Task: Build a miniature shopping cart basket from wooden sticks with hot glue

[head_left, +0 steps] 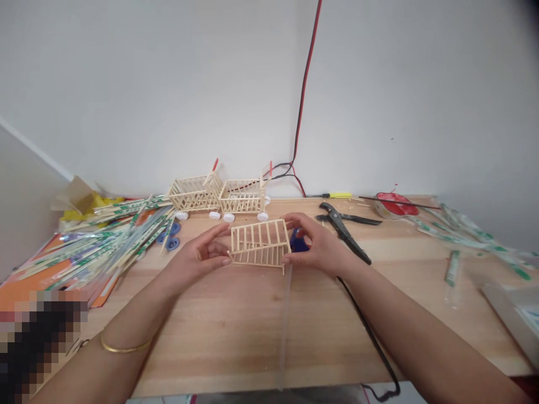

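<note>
Between my two hands is a small basket frame (259,247) built of thin wooden sticks, raised above the table and slightly tilted. My left hand (208,249) pinches its left end between thumb and fingers. At the other end, my right hand (314,244) grips the right corners the same way. A dark blue object (298,241) shows partly behind my right fingers; its kind is hidden. Beyond my hands stand two finished-looking stick carts, a left cart (196,193) and a right cart (243,196), with white wheels and red handles.
Wrapped sticks (126,235) lie heaped at the left, beside blue wheels (172,242). Black pliers (345,230), a yellow-handled tool (337,195) and a red-filled dish (396,205) lie to the right. A black cable (370,331) crosses the wooden table (227,331) near my right forearm.
</note>
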`<action>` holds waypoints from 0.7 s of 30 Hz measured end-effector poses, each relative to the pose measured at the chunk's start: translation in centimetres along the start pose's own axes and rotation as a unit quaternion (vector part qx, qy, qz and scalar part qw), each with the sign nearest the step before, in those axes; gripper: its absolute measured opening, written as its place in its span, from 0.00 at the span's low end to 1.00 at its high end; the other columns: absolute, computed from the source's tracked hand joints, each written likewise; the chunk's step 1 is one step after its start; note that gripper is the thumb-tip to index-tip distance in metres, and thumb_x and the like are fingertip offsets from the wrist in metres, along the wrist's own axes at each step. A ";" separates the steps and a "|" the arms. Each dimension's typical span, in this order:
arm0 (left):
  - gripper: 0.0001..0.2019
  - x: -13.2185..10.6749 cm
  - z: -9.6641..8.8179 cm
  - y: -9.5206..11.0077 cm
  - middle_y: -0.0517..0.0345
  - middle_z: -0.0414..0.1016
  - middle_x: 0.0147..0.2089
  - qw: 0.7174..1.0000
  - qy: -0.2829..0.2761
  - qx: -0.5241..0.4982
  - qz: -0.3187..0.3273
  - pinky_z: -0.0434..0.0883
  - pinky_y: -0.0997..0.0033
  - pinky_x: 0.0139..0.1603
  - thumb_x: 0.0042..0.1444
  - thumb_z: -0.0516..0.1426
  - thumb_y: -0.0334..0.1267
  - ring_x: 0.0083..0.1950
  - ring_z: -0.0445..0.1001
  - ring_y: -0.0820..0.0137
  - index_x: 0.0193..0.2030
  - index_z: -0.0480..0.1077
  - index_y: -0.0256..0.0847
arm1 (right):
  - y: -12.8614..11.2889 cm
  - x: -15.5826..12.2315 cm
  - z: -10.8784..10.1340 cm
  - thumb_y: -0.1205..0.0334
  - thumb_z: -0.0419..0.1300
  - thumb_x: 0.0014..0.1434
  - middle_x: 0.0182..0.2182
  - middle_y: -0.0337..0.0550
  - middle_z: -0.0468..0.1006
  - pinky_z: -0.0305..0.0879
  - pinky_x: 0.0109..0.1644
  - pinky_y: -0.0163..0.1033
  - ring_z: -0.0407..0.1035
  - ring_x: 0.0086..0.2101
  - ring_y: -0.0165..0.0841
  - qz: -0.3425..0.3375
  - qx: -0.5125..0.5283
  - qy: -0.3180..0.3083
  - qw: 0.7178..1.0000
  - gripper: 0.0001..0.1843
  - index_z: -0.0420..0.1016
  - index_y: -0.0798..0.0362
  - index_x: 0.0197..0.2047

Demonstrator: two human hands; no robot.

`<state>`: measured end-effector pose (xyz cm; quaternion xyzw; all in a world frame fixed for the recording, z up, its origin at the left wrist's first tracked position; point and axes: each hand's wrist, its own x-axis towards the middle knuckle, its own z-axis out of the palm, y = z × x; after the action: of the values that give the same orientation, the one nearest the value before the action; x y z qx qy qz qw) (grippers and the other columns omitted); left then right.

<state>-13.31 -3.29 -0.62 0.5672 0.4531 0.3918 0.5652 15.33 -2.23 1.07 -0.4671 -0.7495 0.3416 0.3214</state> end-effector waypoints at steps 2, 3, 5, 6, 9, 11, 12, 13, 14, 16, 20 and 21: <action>0.30 0.0 0.3 0.1 0.48 0.70 0.57 1.000 -0.001 -0.013 -0.007 0.71 0.68 0.47 0.48 0.64 0.37 0.46 0.74 0.66 0.60 0.65 0.46 | 0.5 0.1 0.1 0.56 0.71 0.41 0.47 0.45 0.71 0.67 0.42 0.41 0.67 0.44 0.37 0.004 0.023 -0.010 1.000 0.36 0.62 0.48 0.52; 0.28 0.1 0.4 -0.1 0.48 0.69 0.59 0.999 -0.003 -0.033 -0.005 0.71 0.67 0.49 0.50 0.63 0.39 0.50 0.73 0.64 0.59 0.66 0.45 | 0.8 0.2 0.1 0.56 0.71 0.41 0.46 0.45 0.71 0.67 0.42 0.41 0.67 0.43 0.36 0.005 0.035 -0.014 0.999 0.37 0.62 0.48 0.52; 0.24 0.4 0.7 -0.5 0.49 0.63 0.64 0.996 -0.008 -0.091 0.001 0.70 0.63 0.51 0.52 0.61 0.41 0.55 0.70 0.61 0.58 0.67 0.46 | 1.2 0.3 0.3 0.56 0.71 0.41 0.45 0.45 0.71 0.66 0.42 0.41 0.67 0.42 0.35 0.006 0.051 -0.016 0.999 0.37 0.62 0.49 0.53; 0.23 0.7 0.7 -0.8 0.49 0.61 0.65 0.993 -0.010 -0.118 0.001 0.70 0.62 0.51 0.53 0.61 0.41 0.56 0.70 0.61 0.57 0.67 0.46 | 1.3 0.3 0.4 0.56 0.71 0.41 0.45 0.45 0.71 0.66 0.42 0.41 0.67 0.42 0.35 0.007 0.052 -0.014 0.999 0.37 0.62 0.49 0.53; 0.21 1.3 0.8 -1.1 0.48 0.65 0.63 0.989 0.018 -0.147 0.005 0.69 0.63 0.54 0.52 0.62 0.39 0.55 0.71 0.62 0.54 0.70 0.44 | 1.2 0.4 0.5 0.54 0.71 0.41 0.47 0.47 0.70 0.66 0.45 0.43 0.67 0.45 0.38 -0.011 0.029 0.000 1.000 0.37 0.62 0.49 0.53; 0.19 1.5 0.8 -0.8 0.49 0.69 0.59 0.989 0.053 -0.138 0.029 0.67 0.65 0.56 0.50 0.63 0.38 0.56 0.70 0.63 0.50 0.72 0.43 | 1.0 0.4 0.6 0.53 0.71 0.42 0.50 0.48 0.68 0.65 0.48 0.45 0.65 0.49 0.40 -0.047 -0.003 0.017 0.999 0.36 0.62 0.48 0.53; 0.18 1.4 0.8 -0.5 0.49 0.71 0.58 0.988 0.069 -0.133 0.041 0.67 0.65 0.56 0.49 0.64 0.37 0.56 0.70 0.64 0.49 0.73 0.43 | 0.9 0.4 0.7 0.53 0.71 0.42 0.51 0.48 0.67 0.64 0.50 0.47 0.64 0.51 0.41 -0.070 -0.019 0.026 0.997 0.36 0.62 0.48 0.53; 0.18 1.4 0.8 -0.2 0.50 0.73 0.56 0.987 0.083 -0.129 0.052 0.68 0.65 0.56 0.49 0.64 0.37 0.56 0.71 0.64 0.48 0.74 0.44 | 0.8 0.4 0.8 0.52 0.71 0.42 0.52 0.48 0.67 0.63 0.53 0.48 0.63 0.52 0.42 -0.095 -0.035 0.036 0.994 0.36 0.63 0.47 0.53; 0.17 1.2 0.8 0.1 0.50 0.74 0.55 0.986 0.096 -0.124 0.060 0.68 0.66 0.55 0.48 0.64 0.37 0.55 0.71 0.64 0.47 0.74 0.44 | 0.7 0.4 0.9 0.51 0.70 0.42 0.53 0.48 0.67 0.61 0.55 0.50 0.61 0.54 0.43 -0.118 -0.048 0.044 0.991 0.37 0.63 0.47 0.53; 0.18 0.9 0.9 0.8 0.51 0.75 0.52 0.984 0.120 -0.110 0.076 0.69 0.66 0.54 0.47 0.65 0.36 0.54 0.72 0.65 0.47 0.75 0.43 | 0.4 0.3 1.0 0.49 0.70 0.42 0.53 0.50 0.67 0.58 0.58 0.52 0.60 0.55 0.45 -0.151 -0.070 0.053 0.985 0.38 0.63 0.47 0.54; 0.16 0.4 1.1 2.1 0.51 0.76 0.50 0.981 0.142 -0.101 0.088 0.71 0.68 0.49 0.45 0.65 0.35 0.47 0.75 0.68 0.44 0.76 0.41 | -0.6 -0.1 0.6 0.51 0.69 0.44 0.53 0.50 0.68 0.59 0.57 0.53 0.61 0.54 0.46 -0.151 -0.093 0.046 0.983 0.38 0.61 0.47 0.57; 0.16 0.4 1.2 2.5 0.52 0.77 0.49 0.981 0.140 -0.107 0.083 0.72 0.70 0.47 0.45 0.66 0.35 0.44 0.75 0.69 0.43 0.76 0.41 | -0.9 -0.3 0.3 0.52 0.69 0.44 0.53 0.50 0.67 0.60 0.56 0.52 0.62 0.53 0.45 -0.141 -0.086 0.033 0.986 0.39 0.60 0.47 0.58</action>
<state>-11.91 -3.15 1.76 0.4787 0.4349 0.5592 0.5187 14.75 -2.87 1.56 -0.3934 -0.8233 0.2116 0.3502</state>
